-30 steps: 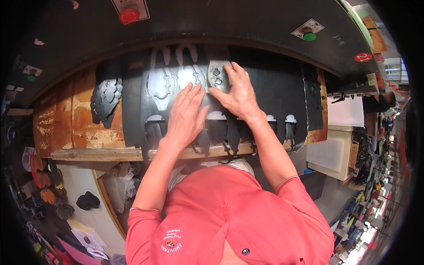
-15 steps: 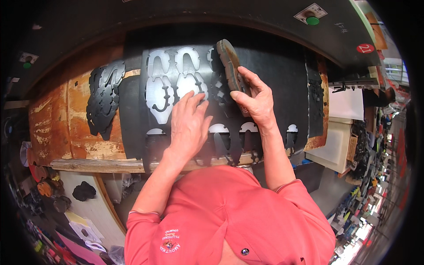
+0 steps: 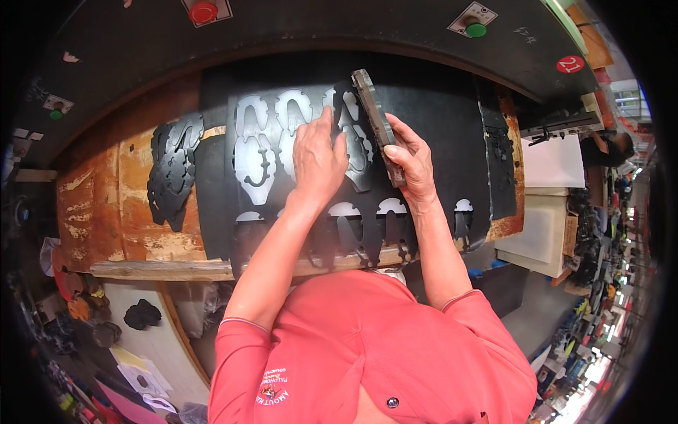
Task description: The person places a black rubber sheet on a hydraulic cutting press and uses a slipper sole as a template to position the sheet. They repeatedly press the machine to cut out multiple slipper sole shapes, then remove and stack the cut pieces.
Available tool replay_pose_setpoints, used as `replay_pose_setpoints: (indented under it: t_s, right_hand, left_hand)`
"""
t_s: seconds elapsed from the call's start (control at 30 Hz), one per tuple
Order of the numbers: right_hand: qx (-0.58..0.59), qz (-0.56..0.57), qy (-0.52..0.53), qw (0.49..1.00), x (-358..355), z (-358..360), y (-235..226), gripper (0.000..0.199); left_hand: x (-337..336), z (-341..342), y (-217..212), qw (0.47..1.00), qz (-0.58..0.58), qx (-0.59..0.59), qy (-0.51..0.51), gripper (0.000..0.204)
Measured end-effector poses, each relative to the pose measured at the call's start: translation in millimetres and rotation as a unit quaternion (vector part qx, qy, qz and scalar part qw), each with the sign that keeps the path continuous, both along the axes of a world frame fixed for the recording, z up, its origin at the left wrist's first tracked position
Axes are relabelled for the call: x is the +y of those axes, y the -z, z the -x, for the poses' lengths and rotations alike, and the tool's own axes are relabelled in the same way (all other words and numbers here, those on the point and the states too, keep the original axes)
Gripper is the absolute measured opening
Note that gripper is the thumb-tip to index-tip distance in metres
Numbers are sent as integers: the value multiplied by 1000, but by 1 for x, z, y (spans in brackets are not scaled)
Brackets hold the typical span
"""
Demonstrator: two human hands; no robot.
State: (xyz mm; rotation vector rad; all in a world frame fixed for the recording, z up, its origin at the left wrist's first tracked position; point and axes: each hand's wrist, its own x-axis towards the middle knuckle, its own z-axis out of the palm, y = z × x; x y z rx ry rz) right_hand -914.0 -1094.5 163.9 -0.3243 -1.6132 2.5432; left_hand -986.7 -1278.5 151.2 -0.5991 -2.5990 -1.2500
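Observation:
My right hand (image 3: 413,168) grips a long sole-shaped cutting die (image 3: 376,124) by its near end, thumb on one side and fingers on the other. The die stands tilted on edge over a black sheet (image 3: 448,134). My left hand (image 3: 316,161) is over the sheet just left of the die, fingers stretched forward, index fingertip at a cutout near the far side; nothing shows in its grasp. Pale sole-shaped cutouts (image 3: 252,161) lie around it, and another notched cutout (image 3: 359,150) shows between my left hand and the die. Whether the fingertips touch the sheet is unclear.
A stack of black cut scraps (image 3: 173,173) lies on the worn brown board (image 3: 127,212) at left. Along the far side runs a dark machine beam (image 3: 311,32) with a red button (image 3: 203,12) and green buttons (image 3: 476,30). A wooden strip (image 3: 162,270) edges the bench nearest me.
The die has turned more onto its edge and shifted slightly right, uncovering a cutout beside it. My left hand has reached farther forward and right. The whole view has shifted a little.

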Motion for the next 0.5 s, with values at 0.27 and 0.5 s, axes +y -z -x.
replay_pose_setpoints:
  t_s: [0.27, 0.5]
  right_hand:
    - [37, 41, 22, 998, 1, -3, 9, 72]
    - [24, 16, 53, 998, 3, -6, 17, 76]
  left_hand:
    - [1, 9, 3, 986, -152, -72, -19, 24]
    - [-6, -1, -21, 876, -417, -225, -88, 21]
